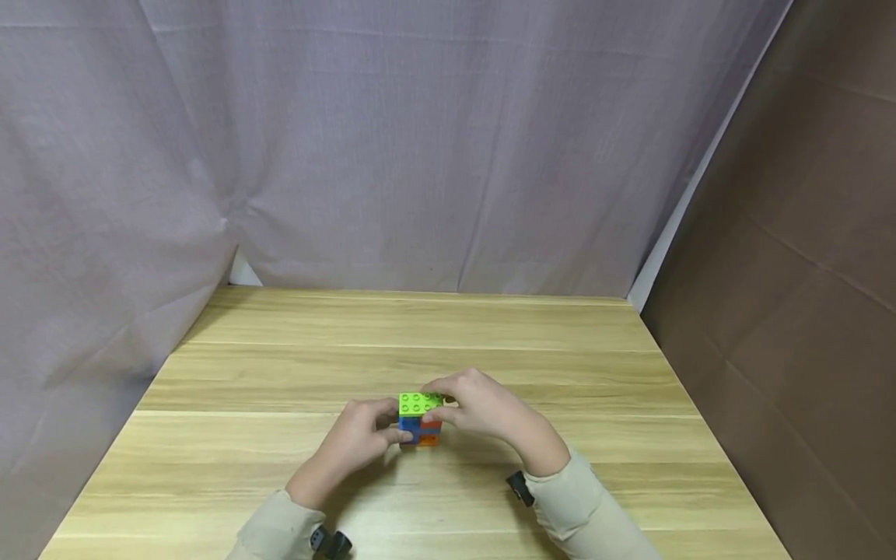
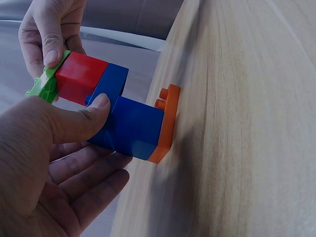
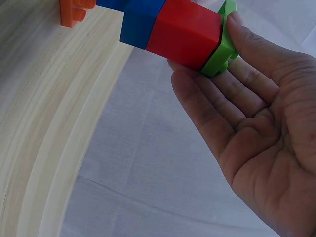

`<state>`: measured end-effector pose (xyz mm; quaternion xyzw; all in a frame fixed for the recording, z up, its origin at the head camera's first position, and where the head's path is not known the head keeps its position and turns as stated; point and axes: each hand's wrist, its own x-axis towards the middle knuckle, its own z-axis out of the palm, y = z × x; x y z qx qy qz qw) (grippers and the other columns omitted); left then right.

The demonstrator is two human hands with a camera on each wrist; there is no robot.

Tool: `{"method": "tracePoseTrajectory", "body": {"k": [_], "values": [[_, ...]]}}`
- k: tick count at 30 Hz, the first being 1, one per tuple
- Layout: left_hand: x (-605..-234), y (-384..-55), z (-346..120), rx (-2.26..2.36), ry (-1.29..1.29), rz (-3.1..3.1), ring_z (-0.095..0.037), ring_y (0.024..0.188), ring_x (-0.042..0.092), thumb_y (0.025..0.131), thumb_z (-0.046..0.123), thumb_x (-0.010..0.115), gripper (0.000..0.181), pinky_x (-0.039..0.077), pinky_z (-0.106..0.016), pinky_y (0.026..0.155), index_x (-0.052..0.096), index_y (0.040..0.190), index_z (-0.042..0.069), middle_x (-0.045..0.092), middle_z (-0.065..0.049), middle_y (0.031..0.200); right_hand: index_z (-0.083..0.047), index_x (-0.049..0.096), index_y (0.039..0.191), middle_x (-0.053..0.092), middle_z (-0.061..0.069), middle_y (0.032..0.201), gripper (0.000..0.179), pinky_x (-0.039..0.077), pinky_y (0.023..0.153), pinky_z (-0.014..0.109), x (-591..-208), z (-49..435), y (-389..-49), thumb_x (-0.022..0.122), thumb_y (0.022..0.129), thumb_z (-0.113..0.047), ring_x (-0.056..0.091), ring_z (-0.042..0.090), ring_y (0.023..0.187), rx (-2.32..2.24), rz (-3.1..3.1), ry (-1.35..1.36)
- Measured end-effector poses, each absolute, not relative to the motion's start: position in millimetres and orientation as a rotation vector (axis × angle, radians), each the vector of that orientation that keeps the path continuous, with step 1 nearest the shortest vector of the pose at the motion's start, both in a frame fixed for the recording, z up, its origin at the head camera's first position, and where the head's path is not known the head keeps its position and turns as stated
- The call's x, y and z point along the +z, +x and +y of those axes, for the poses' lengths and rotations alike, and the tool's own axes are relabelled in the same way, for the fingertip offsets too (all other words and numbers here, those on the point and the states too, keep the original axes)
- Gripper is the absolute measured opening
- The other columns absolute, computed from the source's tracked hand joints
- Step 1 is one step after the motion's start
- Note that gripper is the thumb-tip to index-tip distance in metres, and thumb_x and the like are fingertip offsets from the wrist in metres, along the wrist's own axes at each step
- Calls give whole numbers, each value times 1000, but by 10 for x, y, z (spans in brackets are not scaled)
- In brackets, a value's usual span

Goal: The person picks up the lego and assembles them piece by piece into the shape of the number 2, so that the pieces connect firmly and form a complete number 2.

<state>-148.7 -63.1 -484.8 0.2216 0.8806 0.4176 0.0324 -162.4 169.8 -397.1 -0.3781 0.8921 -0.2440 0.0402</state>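
Observation:
A stack of toy building bricks stands on the table in front of the person. Its base is a flat orange brick point(image 2: 169, 123), with a lower blue brick point(image 2: 138, 126) over it and another blue brick point(image 2: 117, 79) above that. A red brick point(image 3: 185, 32) comes higher, under a flat lime green brick point(image 1: 411, 404) with studs on top. The left hand point(image 1: 355, 437) pinches the blue bricks, its thumb on the near side and fingers behind. With thumb and fingers, the right hand point(image 1: 488, 406) grips the green brick at the top right of the stack.
The wood-grain table point(image 1: 280, 358) ends at a grey curtain point(image 1: 364, 155) behind and a brown cloth point(image 1: 791, 233) on the right. Small black wrist cameras point(image 1: 519, 488) are worn at both beige sleeves point(image 1: 584, 502).

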Motion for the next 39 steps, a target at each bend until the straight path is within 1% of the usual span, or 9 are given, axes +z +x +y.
{"method": "tracePoseTrajectory", "body": {"k": [5,9,16,22,30,39], "values": [[-4830,-1482,-635,1291,680,2704,-19,105,70,85,27,80,29,56,-43,95,73,113,21,74,6,108,-10,72,120,74,-1,108,36,52,66,17,-3966,1695,-1622,76,90,-30,61,0,77,-742,2735,-1151],[-4832,-1479,-632,1296,673,2700,-18,105,70,85,27,80,29,56,-43,94,73,113,21,74,6,108,-9,72,119,75,0,108,36,52,66,17,-3972,1696,-1620,77,90,-29,61,0,77,-742,2740,-1165],[-4843,-1480,-632,1304,692,2711,-14,96,71,84,27,81,27,58,-42,89,74,110,22,75,9,102,-11,73,118,74,-2,108,35,52,67,16,-3974,1685,-1613,77,90,-30,61,-1,77,-734,2743,-1135],[-4846,-1484,-630,1302,670,2701,-15,100,71,85,28,81,26,57,-42,92,74,110,23,75,10,104,-11,73,119,74,-2,107,35,52,65,17,-3966,1683,-1608,77,90,-30,60,0,74,-733,2745,-1120],[-4862,-1485,-633,1318,687,2711,-17,98,71,84,27,81,25,57,-44,90,74,108,22,75,7,102,-10,72,121,74,-1,109,36,52,66,17,-3964,1682,-1598,76,90,-30,61,0,77,-738,2741,-1109],[-4854,-1486,-632,1300,664,2702,-17,102,71,85,27,81,27,56,-44,93,74,110,21,75,7,105,-11,73,118,74,-3,102,33,52,63,17,-3979,1676,-1589,77,90,-29,60,0,73,-777,2733,-1097]]}}
